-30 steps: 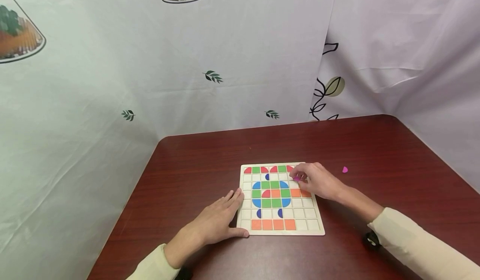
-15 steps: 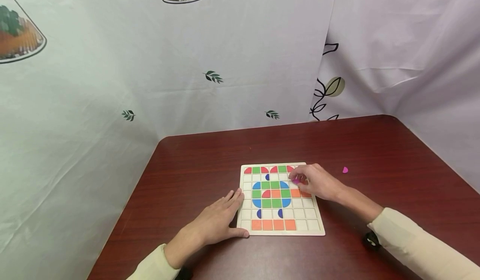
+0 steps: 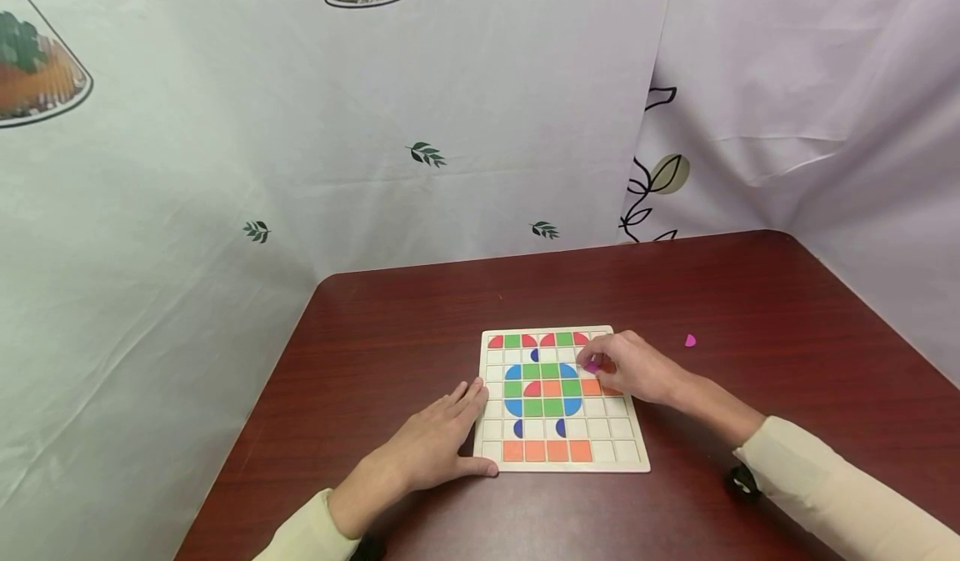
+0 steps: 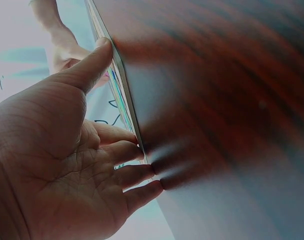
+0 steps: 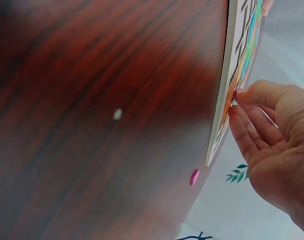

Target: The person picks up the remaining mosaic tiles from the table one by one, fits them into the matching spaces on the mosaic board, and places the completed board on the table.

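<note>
A square white grid board (image 3: 626, 451) lies on the table, bearing red, green, light blue, dark blue and orange flat pieces. Along its left edge rests my left hand (image 3: 431, 444), fingers extended and thumb at the near left corner; the left wrist view shows the fingertips (image 4: 154, 185) right at the board's side. My right hand (image 3: 637, 367) pinches a small magenta piece (image 3: 592, 368) between thumb and fingers, close over the right part of the board, above the orange squares (image 3: 591, 387). The hand covers part of the board's right edge and upper right corner.
Another magenta piece (image 3: 690, 341), rounded on one side, lies on the dark red wooden table (image 3: 420, 328) to the right of the board. Behind the table hangs a pale printed cloth (image 3: 487, 86). A small pale spot (image 5: 117, 114) shows on the tabletop in the right wrist view.
My right hand has shifted slightly nearer to me over the board with the magenta piece pinched in it. My left hand and the board have stayed in place.
</note>
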Tool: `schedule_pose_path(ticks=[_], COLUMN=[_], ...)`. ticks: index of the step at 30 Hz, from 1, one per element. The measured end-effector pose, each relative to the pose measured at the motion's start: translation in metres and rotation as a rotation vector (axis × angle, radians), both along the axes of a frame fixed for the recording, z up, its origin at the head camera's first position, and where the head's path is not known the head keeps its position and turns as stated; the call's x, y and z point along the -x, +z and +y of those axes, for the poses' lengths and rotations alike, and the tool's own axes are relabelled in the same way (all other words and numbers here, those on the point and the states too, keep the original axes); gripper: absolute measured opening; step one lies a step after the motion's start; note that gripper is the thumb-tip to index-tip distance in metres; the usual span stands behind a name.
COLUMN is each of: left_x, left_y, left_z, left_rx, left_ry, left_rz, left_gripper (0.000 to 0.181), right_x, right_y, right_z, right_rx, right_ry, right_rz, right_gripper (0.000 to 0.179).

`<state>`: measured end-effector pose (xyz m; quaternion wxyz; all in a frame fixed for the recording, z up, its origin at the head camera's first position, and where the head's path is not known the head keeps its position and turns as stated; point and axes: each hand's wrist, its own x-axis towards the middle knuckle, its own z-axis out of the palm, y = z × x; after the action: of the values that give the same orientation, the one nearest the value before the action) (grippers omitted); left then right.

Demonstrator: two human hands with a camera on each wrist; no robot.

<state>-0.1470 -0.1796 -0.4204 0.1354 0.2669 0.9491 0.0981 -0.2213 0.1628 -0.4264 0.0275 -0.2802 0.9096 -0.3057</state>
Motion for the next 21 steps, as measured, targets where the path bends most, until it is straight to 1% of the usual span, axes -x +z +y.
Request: schedule_pose_path(ticks=[7,11,14,18,21], left_x=[-0.0004,-0.0005,-0.0004,-0.0003,-0.0002], left_y=[0.0001,0.0000,-0.0001,-0.0002,-0.0003], left_z=[-0.0001,-0.0002,-0.0003,-0.0003,-0.0004], left_rx=[-0.002,-0.004,-0.003,0.000,0.003], left_ry=[0.000,0.001,0.000,-0.003,-0.005], left_rz=[0.002,0.000,0.001,0.006,0.010], left_gripper=[0.110,0.110,0.110,0.109,0.109], right_x=[0.0006,0.0001,0.0001,0.0003,0.0006], right_y=[-0.0006,-0.0013,-0.0022,-0.0028,-0.0027], right_z=[0.0000,-0.0002,-0.0002,-0.0003,-0.0003], right_rx=[-0.013,-0.027,-0.042,-0.065,-0.078], right_ry=[0.017,0.031,0.031,-0.003,-0.035], right_rz=[0.023,0.067,0.127,0.184,0.181], right_gripper=[0.031,0.032,0.034,0.033,0.030])
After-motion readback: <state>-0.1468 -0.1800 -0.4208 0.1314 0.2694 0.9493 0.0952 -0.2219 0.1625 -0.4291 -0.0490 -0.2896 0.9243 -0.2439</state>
